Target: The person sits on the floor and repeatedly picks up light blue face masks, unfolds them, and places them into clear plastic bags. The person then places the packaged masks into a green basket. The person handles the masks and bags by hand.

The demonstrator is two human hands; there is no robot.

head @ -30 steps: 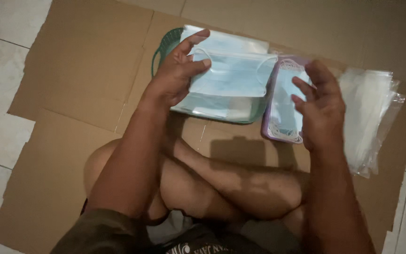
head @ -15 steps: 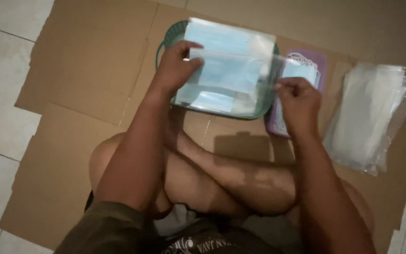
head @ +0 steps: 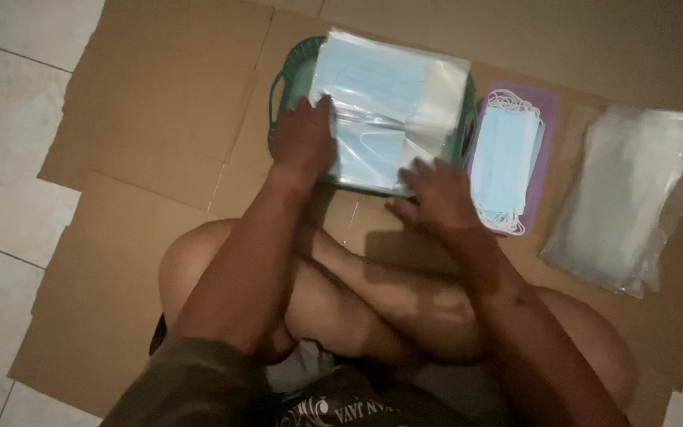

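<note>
A clear plastic packet of light blue face masks (head: 389,87) lies on top of a green basket (head: 282,87) in front of me. My left hand (head: 303,142) grips the packet's left near edge. The fingers of my right hand (head: 436,198) are spread, their tips at the packet's near right corner, holding nothing. Right of the basket, a loose stack of blue face masks (head: 503,158) with white ear loops rests on a purple tray (head: 547,103).
A pile of empty clear plastic bags (head: 630,198) lies at the far right. Everything sits on flattened brown cardboard (head: 160,119) over a pale tiled floor (head: 9,158). My crossed bare legs (head: 357,308) are just below the basket.
The packet, held up in both hands before, has come down onto the basket. My right hand has left the purple tray and let go of the packet's right side.
</note>
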